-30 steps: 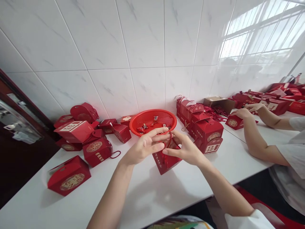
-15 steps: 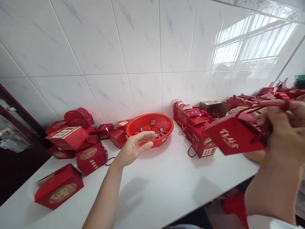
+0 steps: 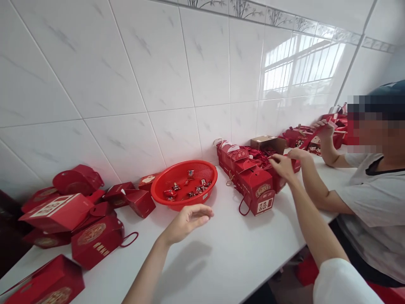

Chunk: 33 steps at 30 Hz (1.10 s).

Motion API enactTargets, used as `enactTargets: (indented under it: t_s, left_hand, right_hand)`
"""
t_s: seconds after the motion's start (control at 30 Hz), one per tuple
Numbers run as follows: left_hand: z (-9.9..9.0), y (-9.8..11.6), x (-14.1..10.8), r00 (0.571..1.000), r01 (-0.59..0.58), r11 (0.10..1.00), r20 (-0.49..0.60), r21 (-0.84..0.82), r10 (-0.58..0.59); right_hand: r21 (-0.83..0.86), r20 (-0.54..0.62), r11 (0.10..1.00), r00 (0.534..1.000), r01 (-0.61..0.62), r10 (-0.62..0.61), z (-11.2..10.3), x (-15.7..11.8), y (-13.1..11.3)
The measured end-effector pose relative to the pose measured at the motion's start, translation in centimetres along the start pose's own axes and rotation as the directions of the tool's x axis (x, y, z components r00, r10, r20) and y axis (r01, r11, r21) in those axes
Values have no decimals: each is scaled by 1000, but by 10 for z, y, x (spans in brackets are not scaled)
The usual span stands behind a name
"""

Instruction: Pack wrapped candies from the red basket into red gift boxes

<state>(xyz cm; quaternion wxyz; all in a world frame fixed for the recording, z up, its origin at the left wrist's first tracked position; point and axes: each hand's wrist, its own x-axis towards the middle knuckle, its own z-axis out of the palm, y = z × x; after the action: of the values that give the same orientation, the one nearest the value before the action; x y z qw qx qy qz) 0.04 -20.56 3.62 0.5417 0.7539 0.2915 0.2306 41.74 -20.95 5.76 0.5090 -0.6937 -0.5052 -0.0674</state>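
My left hand [image 3: 190, 221] hovers over the white table, just in front of a red basket [image 3: 180, 204] that holds several small wrapped sweets [image 3: 199, 190]. Its fingers are slightly bent, with the thumb apart and nothing between them. At the right, my right hand [image 3: 282, 166] reaches over a row of red gift boxes [image 3: 253, 185]. Its fingers are a little apart above the boxes, near red pieces [image 3: 265, 154] in a brown carton [image 3: 278, 145]; no held thing shows. A co-worker's hand [image 3: 300, 154] is right beside it.
Red boxes [image 3: 98, 240] are piled at the left, one with a cord handle. A person [image 3: 376, 181] sits at the right, the other hand [image 3: 324, 128] raised with a red strip. More red boxes [image 3: 303, 137] stand along the tiled wall.
My right hand has moved forward and left to the row of boxes and no longer holds the red box by its handle. The view has turned right, bringing the person in.
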Motion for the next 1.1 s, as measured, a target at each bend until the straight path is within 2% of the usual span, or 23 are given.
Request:
enactTargets:
  t_s: [0.13, 0.27, 0.4, 0.53, 0.6, 0.73, 0.9, 1.0, 1.1]
  left_hand:
    - [9, -11, 6, 998, 31, 999, 61, -12, -30]
    - [5, -17, 6, 998, 48, 998, 34, -46, -47]
    - [-4, -21, 3, 998, 63, 995, -13, -80, -64]
    - [-14, -20, 1, 993, 69, 996, -90, -64, -75]
    - [-20, -18, 1, 989, 73, 997, -125, -41, -77]
    - [-29, -12, -2, 985, 63, 998, -163, -14, -64]
    - [-38, -9, -9, 977, 43, 999, -207, -13, -44]
    - [-47, -7, -17, 961, 38, 999, -272, -14, -40]
    - [-61, -4, -29, 924, 40, 999, -380, -5, -39]
  right_hand:
    - [-9, 38, 999, 998, -52, 52, 52, -2, 34]
    - [-9, 26, 997, 997, -72, 72, 71, -1, 60]
    - [-23, 46, 997, 996, -70, 71, 67, -5, 79]
    - [-81, 200, 996, 979, -30, 46, 55, -17, 88]
    - [-160, 252, 986, 964, -41, 81, 52, -22, 84]
    - [-329, 177, 929, 956, -168, 235, 57, -27, 66]
    - [-346, 136, 906, 943, -243, 304, 65, -28, 55]
    - [-318, 95, 911, 947, -264, 308, 64, -25, 55]
    - [-200, 2, 956, 976, -213, 218, 55, -18, 54]
